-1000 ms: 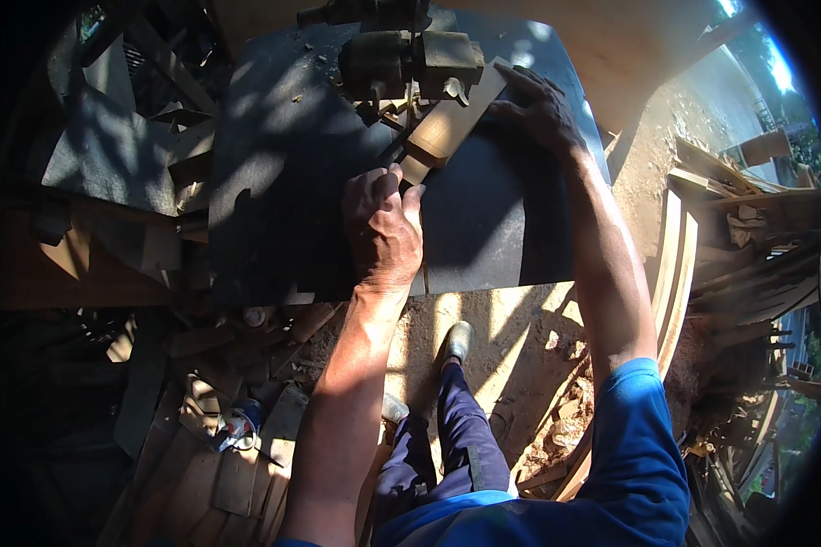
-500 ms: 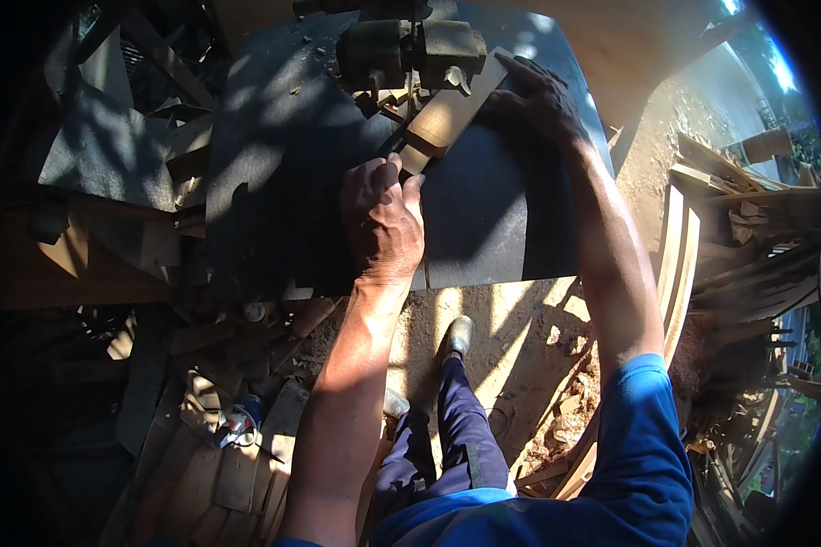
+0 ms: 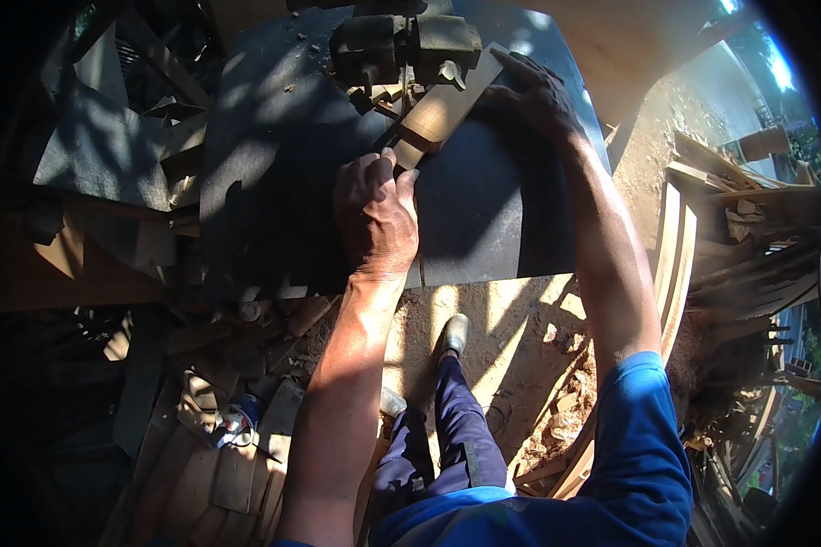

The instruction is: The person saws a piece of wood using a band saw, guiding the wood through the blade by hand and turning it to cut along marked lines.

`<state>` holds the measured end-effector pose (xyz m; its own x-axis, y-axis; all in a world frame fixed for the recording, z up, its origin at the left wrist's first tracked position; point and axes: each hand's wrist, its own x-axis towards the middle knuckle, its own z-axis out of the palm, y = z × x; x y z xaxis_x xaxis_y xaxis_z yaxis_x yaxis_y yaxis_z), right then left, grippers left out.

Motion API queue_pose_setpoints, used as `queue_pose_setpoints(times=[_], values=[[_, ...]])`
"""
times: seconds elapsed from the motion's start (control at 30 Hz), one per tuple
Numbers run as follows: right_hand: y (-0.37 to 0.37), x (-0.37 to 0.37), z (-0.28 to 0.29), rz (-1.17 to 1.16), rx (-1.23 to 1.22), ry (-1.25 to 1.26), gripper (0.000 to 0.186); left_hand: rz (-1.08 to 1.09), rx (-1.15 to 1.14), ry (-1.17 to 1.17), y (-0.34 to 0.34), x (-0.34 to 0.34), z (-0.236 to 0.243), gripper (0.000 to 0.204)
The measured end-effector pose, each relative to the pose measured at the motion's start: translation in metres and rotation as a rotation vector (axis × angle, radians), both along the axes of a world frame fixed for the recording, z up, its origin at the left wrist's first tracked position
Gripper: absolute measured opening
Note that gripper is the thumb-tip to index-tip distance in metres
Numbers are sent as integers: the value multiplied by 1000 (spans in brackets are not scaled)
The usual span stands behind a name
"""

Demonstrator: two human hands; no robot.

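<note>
A pale wooden piece (image 3: 447, 108) lies slanted across a dark machine table (image 3: 476, 215), its far end pointing right. It has a thick block-like part and a thinner near end. My left hand (image 3: 377, 211) is closed on that near end, thumb and fingers pinching it. At the far end, my right hand (image 3: 540, 102) holds the piece along its right edge, with its fingers extended and thumb apart. Two blocky machine guides (image 3: 405, 51) hang close beside the wood on its left. Whether the wood touches a blade there is hidden.
Small wood scraps lie by the guides. Offcuts and boards (image 3: 108, 150) are piled left of the table. Long curved wooden strips (image 3: 673, 260) stand at the right. Below, the floor (image 3: 483, 369) carries sawdust and chips, with a can (image 3: 239, 419) among boards at lower left.
The whole view has shifted slightly. Both hands and the wooden piece keep nearly the same places against the table and guides.
</note>
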<state>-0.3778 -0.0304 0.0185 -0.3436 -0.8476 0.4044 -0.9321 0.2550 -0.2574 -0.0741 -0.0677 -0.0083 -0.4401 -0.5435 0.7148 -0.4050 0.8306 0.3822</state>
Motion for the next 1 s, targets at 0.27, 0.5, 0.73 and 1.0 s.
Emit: queue_pose_setpoints(times=[0.27, 0.5, 0.73, 1.0], values=[[2, -11, 0, 31, -26, 45, 69, 19, 16, 38, 2, -6, 5, 32], [3, -10, -1, 9, -7, -10, 68, 57, 98, -43, 4, -7, 7, 31], [1, -13, -3, 7, -8, -98, 80, 49, 91, -43, 3, -7, 6, 34], [0, -11, -3, 21, -14, -82, 80, 75, 99, -50, 4, -6, 8, 32]])
